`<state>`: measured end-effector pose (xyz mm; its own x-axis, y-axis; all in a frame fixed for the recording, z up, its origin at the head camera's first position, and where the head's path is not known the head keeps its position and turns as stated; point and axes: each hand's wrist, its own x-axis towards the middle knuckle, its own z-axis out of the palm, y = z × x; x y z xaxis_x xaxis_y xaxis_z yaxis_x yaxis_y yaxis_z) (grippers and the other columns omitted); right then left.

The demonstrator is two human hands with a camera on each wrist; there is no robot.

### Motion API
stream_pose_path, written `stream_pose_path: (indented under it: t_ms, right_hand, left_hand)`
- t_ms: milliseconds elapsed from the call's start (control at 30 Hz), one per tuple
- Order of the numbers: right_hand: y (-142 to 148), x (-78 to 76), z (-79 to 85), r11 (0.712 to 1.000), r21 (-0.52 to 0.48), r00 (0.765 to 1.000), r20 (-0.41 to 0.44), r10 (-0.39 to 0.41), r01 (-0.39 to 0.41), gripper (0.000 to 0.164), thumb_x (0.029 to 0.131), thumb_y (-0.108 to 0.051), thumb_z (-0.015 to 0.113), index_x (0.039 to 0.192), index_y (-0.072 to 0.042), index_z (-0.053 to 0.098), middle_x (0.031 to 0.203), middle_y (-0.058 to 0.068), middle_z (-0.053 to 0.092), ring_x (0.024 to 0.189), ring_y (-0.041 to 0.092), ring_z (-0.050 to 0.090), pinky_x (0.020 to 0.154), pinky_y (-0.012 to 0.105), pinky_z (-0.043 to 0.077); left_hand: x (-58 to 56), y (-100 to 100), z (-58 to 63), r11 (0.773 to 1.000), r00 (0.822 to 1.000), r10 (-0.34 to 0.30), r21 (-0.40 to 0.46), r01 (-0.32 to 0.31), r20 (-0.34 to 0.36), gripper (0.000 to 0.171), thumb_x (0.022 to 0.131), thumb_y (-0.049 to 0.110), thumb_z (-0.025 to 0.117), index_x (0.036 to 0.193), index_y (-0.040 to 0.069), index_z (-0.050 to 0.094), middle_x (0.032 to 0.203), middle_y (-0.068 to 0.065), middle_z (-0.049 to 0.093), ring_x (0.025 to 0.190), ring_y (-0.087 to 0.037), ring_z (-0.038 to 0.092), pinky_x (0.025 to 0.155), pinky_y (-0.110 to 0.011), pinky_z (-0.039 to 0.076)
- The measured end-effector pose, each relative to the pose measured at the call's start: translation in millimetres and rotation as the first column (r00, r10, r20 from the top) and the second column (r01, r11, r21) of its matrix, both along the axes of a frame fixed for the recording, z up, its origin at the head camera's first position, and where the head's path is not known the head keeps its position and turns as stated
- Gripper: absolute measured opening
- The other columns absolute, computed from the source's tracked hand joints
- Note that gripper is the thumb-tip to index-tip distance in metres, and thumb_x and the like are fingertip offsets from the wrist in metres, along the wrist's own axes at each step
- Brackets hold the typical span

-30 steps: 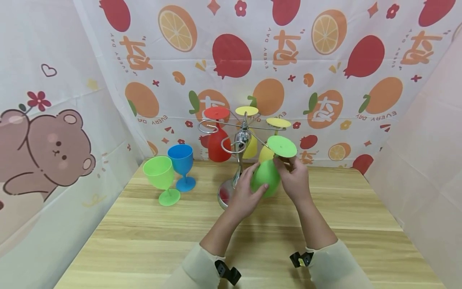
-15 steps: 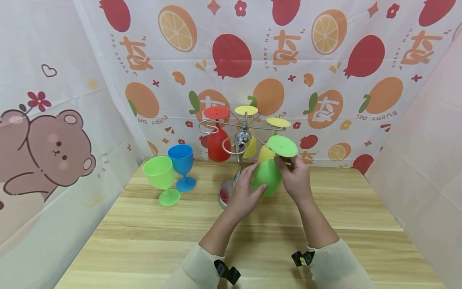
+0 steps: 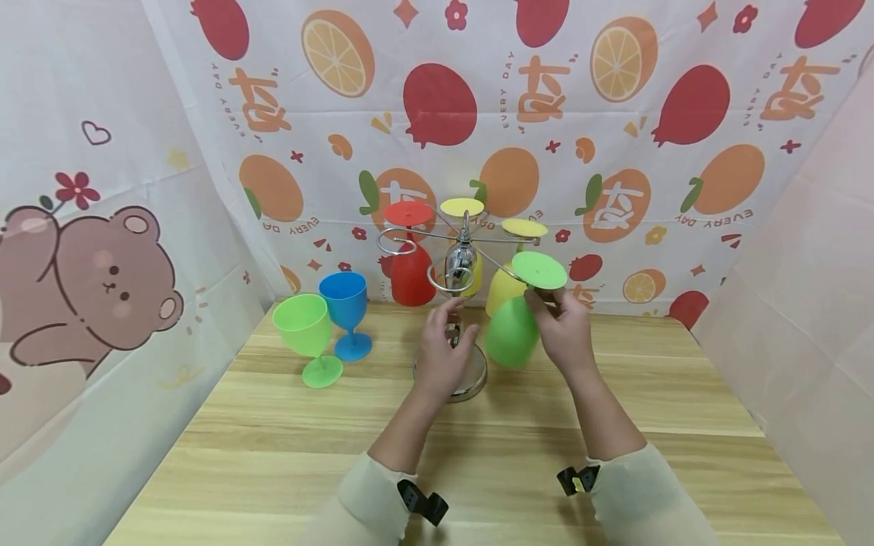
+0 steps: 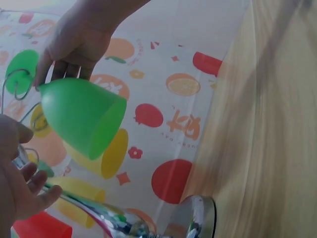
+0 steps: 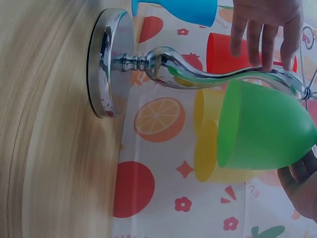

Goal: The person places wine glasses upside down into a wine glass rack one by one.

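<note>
A green goblet [image 3: 514, 332] hangs upside down at the right of a chrome goblet rack [image 3: 471, 379], its round foot up at the rack's ring. My right hand [image 3: 568, 337] pinches its stem just under the foot. My left hand [image 3: 440, 353] is at the rack's post [image 5: 198, 74], fingers extended; whether they touch the post is unclear. An inverted red goblet [image 3: 412, 273] and two inverted yellow goblets, the nearer yellow goblet [image 3: 501, 288] partly hidden by the green one, hang from other rings. One wire ring [image 3: 451, 279] at the front holds no goblet.
An upright green goblet [image 3: 303, 326] and a blue goblet [image 3: 344, 299] stand on the wooden table [image 3: 307, 455] to the left of the rack. A fruit-printed cloth [image 3: 437, 167] hangs close behind the table.
My left hand has let go of the green goblet's bowl and moved left to the post. The goblet, still pinched by my right hand, and the rack's base have shifted slightly right.
</note>
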<state>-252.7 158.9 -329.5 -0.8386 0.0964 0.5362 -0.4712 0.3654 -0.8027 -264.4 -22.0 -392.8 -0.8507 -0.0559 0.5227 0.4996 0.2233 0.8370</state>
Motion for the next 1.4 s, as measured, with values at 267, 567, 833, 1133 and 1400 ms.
stream_pose_path:
  t_ms: [267, 567, 833, 1133, 1400]
  right_hand:
    - [14.2, -28.3, -21.1, 1.000, -0.002, 0.999, -0.037, -0.012, 0.012, 0.028, 0.095, -0.016, 0.065, 0.120, -0.004, 0.066, 0.114, 0.015, 0.069, 0.106, 0.024, 0.065, 0.092, 0.045, 0.055]
    - [15.0, -36.4, -20.0, 0.999, 0.045, 0.998, -0.063, -0.017, 0.020, 0.027, 0.096, -0.026, 0.064, 0.113, -0.006, 0.068, 0.107, 0.012, 0.071, 0.101, 0.023, 0.068, 0.090, 0.043, 0.057]
    - [14.6, -42.4, -17.0, 0.996, 0.076, 0.996, -0.077, -0.042, 0.048, 0.021, 0.096, -0.020, 0.064, 0.105, -0.002, 0.069, 0.101, 0.013, 0.071, 0.097, 0.024, 0.068, 0.087, 0.042, 0.058]
    - [15.7, -48.5, -16.6, 0.989, 0.124, 0.995, -0.067, -0.073, 0.081, 0.024, 0.097, -0.024, 0.063, 0.110, -0.005, 0.069, 0.103, 0.012, 0.071, 0.099, 0.026, 0.069, 0.086, 0.044, 0.058]
    - [15.1, -49.4, -15.3, 0.988, 0.130, 0.997, -0.016, -0.078, 0.080, 0.030, 0.098, -0.028, 0.060, 0.114, -0.004, 0.067, 0.106, 0.014, 0.070, 0.103, 0.029, 0.068, 0.088, 0.045, 0.057]
  left_hand:
    - [-24.3, -11.5, 5.9, 0.985, 0.993, 0.113, 0.123, -0.118, 0.043, 0.051, 0.089, 0.006, 0.070, 0.135, 0.005, 0.048, 0.121, -0.012, 0.056, 0.110, -0.026, 0.058, 0.090, -0.040, 0.056]
    - [-39.0, -17.7, 14.9, 0.993, 0.993, 0.025, 0.108, -0.038, 0.118, 0.048, 0.092, 0.015, 0.069, 0.135, 0.011, 0.048, 0.123, -0.007, 0.060, 0.114, -0.022, 0.059, 0.096, -0.040, 0.054]
    - [-41.1, -19.7, 19.7, 0.990, 0.991, -0.010, 0.143, -0.010, 0.136, 0.040, 0.096, 0.017, 0.064, 0.133, 0.011, 0.051, 0.122, -0.010, 0.060, 0.113, -0.022, 0.058, 0.096, -0.037, 0.053]
    - [-46.7, -19.0, 13.2, 0.989, 0.992, -0.022, 0.149, 0.003, 0.123, 0.038, 0.096, 0.014, 0.064, 0.132, 0.013, 0.052, 0.120, -0.006, 0.062, 0.110, -0.019, 0.059, 0.093, -0.035, 0.055]
    - [-46.9, -17.0, 12.4, 0.990, 0.994, -0.024, 0.141, 0.009, 0.103, 0.039, 0.095, 0.013, 0.065, 0.132, 0.011, 0.053, 0.119, -0.008, 0.064, 0.107, -0.022, 0.060, 0.089, -0.035, 0.057]
